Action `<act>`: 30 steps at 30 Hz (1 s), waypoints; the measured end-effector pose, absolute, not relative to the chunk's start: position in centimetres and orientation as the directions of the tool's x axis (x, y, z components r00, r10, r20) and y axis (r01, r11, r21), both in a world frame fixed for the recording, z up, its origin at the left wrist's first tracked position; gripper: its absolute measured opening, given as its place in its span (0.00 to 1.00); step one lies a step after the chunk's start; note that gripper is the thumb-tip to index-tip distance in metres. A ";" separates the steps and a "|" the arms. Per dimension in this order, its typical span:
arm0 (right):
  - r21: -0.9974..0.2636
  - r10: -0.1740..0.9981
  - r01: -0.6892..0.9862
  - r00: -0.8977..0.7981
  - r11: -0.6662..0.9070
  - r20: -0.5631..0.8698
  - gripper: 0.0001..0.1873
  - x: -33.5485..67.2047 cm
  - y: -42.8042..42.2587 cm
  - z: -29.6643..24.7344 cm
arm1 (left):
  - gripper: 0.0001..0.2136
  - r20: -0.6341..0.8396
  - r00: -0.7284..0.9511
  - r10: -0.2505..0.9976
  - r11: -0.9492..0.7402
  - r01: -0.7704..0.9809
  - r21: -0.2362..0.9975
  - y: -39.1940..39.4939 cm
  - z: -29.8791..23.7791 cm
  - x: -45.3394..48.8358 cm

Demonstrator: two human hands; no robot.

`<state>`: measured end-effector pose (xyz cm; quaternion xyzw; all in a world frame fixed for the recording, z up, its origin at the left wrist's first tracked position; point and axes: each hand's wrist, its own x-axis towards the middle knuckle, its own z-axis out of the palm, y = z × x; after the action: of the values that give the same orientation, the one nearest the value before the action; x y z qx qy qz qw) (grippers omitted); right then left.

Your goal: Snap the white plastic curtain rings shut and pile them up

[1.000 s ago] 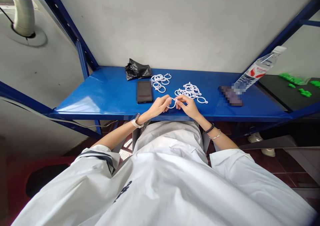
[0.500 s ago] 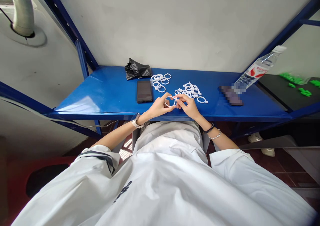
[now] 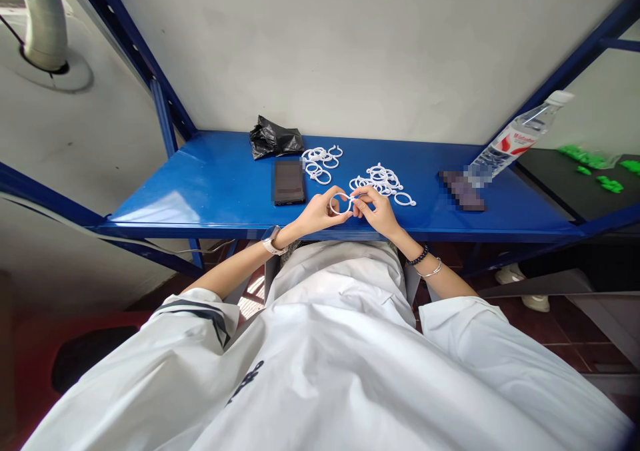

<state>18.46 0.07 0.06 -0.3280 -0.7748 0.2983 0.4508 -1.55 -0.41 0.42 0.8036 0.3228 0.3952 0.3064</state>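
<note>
A white plastic ring is held upright between my two hands above the front of the blue table. My left hand grips the ring's left side, fingers at the top and thumb at the bottom. My right hand pinches the small fitting on the ring's right side; the fingertips partly hide it. Just behind my right hand lies a loose pile of white rings, with one ring apart to its right. Farther left is a second, smaller group of white rings.
A dark phone lies left of my hands, with a crumpled black plastic bag behind it. To the right stand a water bottle and a dark blurred item. Green pieces lie on a neighbouring black surface. A wall backs the table.
My right fingertips have shifted very slightly at the ring's fitting. Both hands keep their place, and the rings on the table have not moved.
</note>
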 end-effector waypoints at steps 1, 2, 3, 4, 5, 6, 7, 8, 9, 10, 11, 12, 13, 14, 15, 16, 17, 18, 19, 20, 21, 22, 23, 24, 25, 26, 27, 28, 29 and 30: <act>-0.756 0.776 0.240 -0.379 0.609 0.504 0.18 18.5 0.1 0.0 | 0.17 0.440 0.479 0.760 -0.606 0.276 0.746 -0.4 0.4 -1.5; -0.753 0.773 0.240 -0.381 0.612 0.507 0.18 18.5 0.1 0.0 | 0.17 0.441 0.478 0.760 -0.606 0.277 0.745 -0.4 0.4 -1.5; -0.749 0.769 0.242 -0.385 0.617 0.510 0.18 18.5 0.1 0.0 | 0.16 0.441 0.477 0.760 -0.607 0.278 0.745 -0.4 0.4 -1.6; -0.743 0.766 0.247 -0.390 0.622 0.512 0.17 18.5 0.1 0.0 | 0.16 0.443 0.475 0.761 -0.607 0.280 0.744 -0.4 0.4 -1.6; -0.735 0.762 0.255 -0.394 0.628 0.514 0.17 18.5 0.1 -0.1 | 0.16 0.445 0.473 0.760 -0.608 0.280 0.743 -0.4 0.4 -1.6; -0.728 0.760 0.266 -0.398 0.632 0.514 0.17 18.5 0.1 -0.1 | 0.16 0.447 0.474 0.759 -0.611 0.279 0.741 -0.4 0.4 -1.6; -0.721 0.758 0.276 -0.400 0.635 0.514 0.17 18.5 0.1 -0.1 | 0.16 0.449 0.476 0.756 -0.613 0.277 0.739 -0.3 0.4 -1.6; -0.716 0.758 0.285 -0.402 0.637 0.515 0.16 18.5 0.1 -0.1 | 0.16 0.450 0.479 0.754 -0.616 0.275 0.738 -0.3 0.4 -1.6; -0.712 0.757 0.293 -0.402 0.639 0.515 0.16 18.5 0.0 -0.1 | 0.16 0.450 0.482 0.752 -0.617 0.274 0.738 -0.3 0.4 -1.6; -0.709 0.757 0.296 -0.402 0.640 0.516 0.16 18.5 0.0 -0.1 | 0.16 0.448 0.485 0.751 -0.618 0.275 0.737 -0.2 0.4 -1.6; -0.707 0.756 0.297 -0.402 0.642 0.517 0.16 18.5 0.0 -0.1 | 0.16 0.446 0.489 0.750 -0.618 0.276 0.736 -0.2 0.4 -1.6; -0.706 0.755 0.298 -0.400 0.643 0.519 0.16 18.5 0.0 -0.1 | 0.16 0.444 0.492 0.749 -0.618 0.277 0.736 -0.2 0.3 -1.6; -0.704 0.754 0.298 -0.401 0.644 0.520 0.16 18.5 0.0 -0.1 | 0.16 0.441 0.494 0.749 -0.617 0.277 0.736 -0.1 0.3 -1.6; -0.704 0.754 0.298 -0.402 0.644 0.520 0.16 18.5 0.0 -0.1 | 0.16 0.440 0.498 0.748 -0.618 0.278 0.736 -0.1 0.3 -1.6; -0.705 0.755 0.299 -0.403 0.643 0.518 0.16 18.5 0.0 -0.1 | 0.16 0.438 0.501 0.747 -0.618 0.278 0.736 -0.1 0.3 -1.6; -0.706 0.756 0.301 -0.404 0.642 0.515 0.16 18.5 0.0 -0.1 | 0.16 0.435 0.503 0.747 -0.617 0.280 0.735 -0.1 0.2 -1.6; -0.707 0.758 0.302 -0.404 0.639 0.513 0.17 18.5 0.0 -0.1 | 0.17 0.434 0.504 0.747 -0.617 0.281 0.735 -0.1 0.2 -1.6; -0.708 0.759 0.303 -0.404 0.638 0.511 0.17 18.5 0.0 -0.1 | 0.17 0.433 0.506 0.746 -0.617 0.282 0.735 -0.1 0.2 -1.6; -0.709 0.759 0.302 -0.403 0.637 0.511 0.17 18.5 0.0 0.0 | 0.17 0.432 0.508 0.745 -0.618 0.282 0.734 -0.1 0.2 -1.7; -0.710 0.759 0.298 -0.403 0.638 0.512 0.17 18.5 0.0 0.0 | 0.17 0.434 0.509 0.743 -0.620 0.281 0.733 -0.1 0.2 -1.7; -0.712 0.757 0.293 -0.403 0.639 0.514 0.17 18.5 0.0 0.0 | 0.17 0.435 0.510 0.742 -0.622 0.281 0.731 -0.1 0.1 -1.7; -0.713 0.757 0.289 -0.404 0.639 0.514 0.16 18.5 -0.1 0.0 | 0.17 0.437 0.510 0.741 -0.624 0.281 0.729 -0.1 0.1 -1.6; -0.715 0.756 0.285 -0.405 0.638 0.514 0.16 18.5 0.0 -0.1 | 0.17 0.437 0.510 0.741 -0.624 0.283 0.728 -0.1 0.1 -1.6; -0.717 0.756 0.282 -0.405 0.638 0.513 0.16 18.5 0.0 -0.1 | 0.16 0.436 0.509 0.742 -0.623 0.286 0.728 -0.1 0.2 -1.6; -0.717 0.756 0.281 -0.407 0.638 0.513 0.16 18.5 0.0 -0.1 | 0.16 0.433 0.509 0.744 -0.621 0.288 0.729 -0.1 0.2 -1.6; -0.717 0.755 0.279 -0.408 0.639 0.514 0.16 18.5 0.0 -0.2 | 0.16 0.430 0.509 0.745 -0.619 0.289 0.730 -0.1 0.2 -1.6; -0.716 0.753 0.277 -0.410 0.641 0.515 0.15 18.5 0.0 -0.2 | 0.15 0.428 0.511 0.746 -0.617 0.289 0.732 -0.2 0.2 -1.6; -0.715 0.751 0.274 -0.411 0.643 0.518 0.15 18.5 0.1 -0.2 | 0.15 0.426 0.513 0.745 -0.617 0.288 0.732 -0.2 0.2 -1.6; -0.715 0.749 0.271 -0.411 0.645 0.520 0.15 18.5 0.1 -0.2 | 0.15 0.427 0.513 0.744 -0.618 0.287 0.732 -0.2 0.2 -1.6; -0.715 0.749 0.271 -0.411 0.645 0.520 0.15 18.5 0.1 -0.2 | 0.15 0.431 0.513 0.742 -0.621 0.286 0.730 -0.2 0.2 -1.6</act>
<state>18.52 0.09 -0.24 -0.3211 -0.7944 0.2730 0.4373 -1.57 -0.18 0.17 0.8163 0.3149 0.3798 0.3004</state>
